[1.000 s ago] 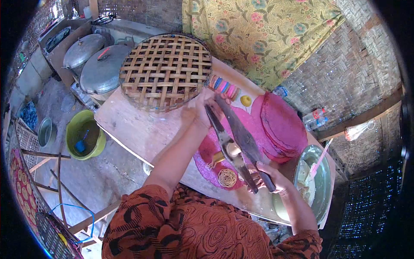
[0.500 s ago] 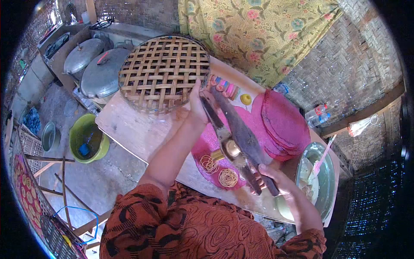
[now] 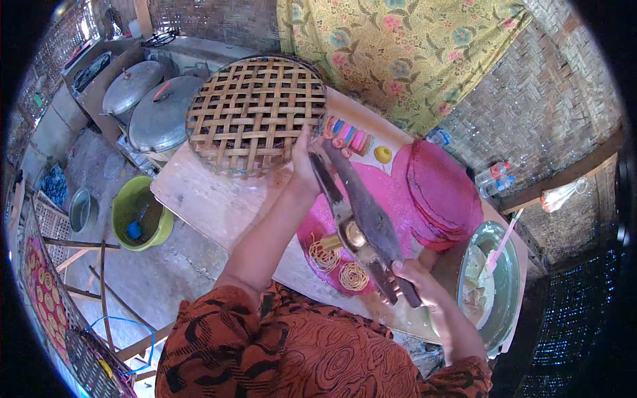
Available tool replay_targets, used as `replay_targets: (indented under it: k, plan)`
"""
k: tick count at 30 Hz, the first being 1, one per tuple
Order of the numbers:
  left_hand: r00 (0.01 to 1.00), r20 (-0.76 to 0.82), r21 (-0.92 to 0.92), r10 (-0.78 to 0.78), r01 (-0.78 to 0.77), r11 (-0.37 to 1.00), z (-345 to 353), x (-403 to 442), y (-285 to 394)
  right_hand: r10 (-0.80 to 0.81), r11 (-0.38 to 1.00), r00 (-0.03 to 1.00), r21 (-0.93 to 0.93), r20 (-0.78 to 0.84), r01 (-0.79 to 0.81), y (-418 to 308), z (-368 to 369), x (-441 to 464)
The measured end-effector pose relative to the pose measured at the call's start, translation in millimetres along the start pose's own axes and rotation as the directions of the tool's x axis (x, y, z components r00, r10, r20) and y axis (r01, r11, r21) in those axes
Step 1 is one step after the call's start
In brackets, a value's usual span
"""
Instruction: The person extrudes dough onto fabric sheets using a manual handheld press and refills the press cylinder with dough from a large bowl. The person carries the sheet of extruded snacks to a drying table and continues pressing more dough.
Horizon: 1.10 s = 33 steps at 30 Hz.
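Observation:
My left hand (image 3: 306, 166) is closed around the upper ends of a two-handled wooden press (image 3: 371, 205). At the lower ends, my right hand (image 3: 424, 284) wraps both dark handles. A brass cylinder (image 3: 330, 241) sticks out from the press's middle, with a pale round piece (image 3: 353, 233) between the handles. Thin yellowish strands lie in a loose coil (image 3: 323, 257) just under the cylinder. Beside it rests a rounder coil (image 3: 353, 276). Both coils are on a pink round sheet (image 3: 312, 225) on the table, partly hidden by the press.
A woven bamboo tray (image 3: 255, 116) sits at the table's back left. To the right are stacked pink discs (image 3: 444, 192) and a green basin (image 3: 507, 292) with pale dough and a pink-handled tool. Behind are a yellow lump (image 3: 383, 154), pots (image 3: 159, 123) and a floral curtain (image 3: 398, 60).
The press handles have come slightly closer together at my right hand. The strand coil under the brass cylinder looks fuller. The whole view has shifted a little.

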<state>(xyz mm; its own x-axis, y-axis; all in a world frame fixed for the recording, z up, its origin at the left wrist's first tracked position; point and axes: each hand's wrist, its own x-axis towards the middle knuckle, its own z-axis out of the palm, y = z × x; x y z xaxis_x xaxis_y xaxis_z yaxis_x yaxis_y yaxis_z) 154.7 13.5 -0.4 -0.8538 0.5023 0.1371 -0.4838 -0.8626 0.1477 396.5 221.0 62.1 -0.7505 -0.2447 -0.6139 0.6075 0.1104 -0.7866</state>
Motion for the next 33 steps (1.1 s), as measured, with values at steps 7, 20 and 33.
replay_targets:
  k: [7,20,33]
  plan:
    - [0.953,-0.301,-0.056,-0.038,0.022,0.998,-28.8,-19.7,-29.9,0.053,0.998,0.999,0.042,0.011,-0.054,17.8,1.6,-3.4]
    - [0.980,0.034,-0.124,-0.197,0.199,0.972,-28.2,44.9,-63.0,0.092,0.996,0.980,0.032,-0.178,-0.088,13.4,-30.8,-7.5]
    - [0.992,-0.084,-0.151,-0.097,0.084,0.985,-25.3,41.2,-75.4,0.178,0.981,0.936,-0.017,-0.302,-0.192,-16.1,-31.0,-26.4]
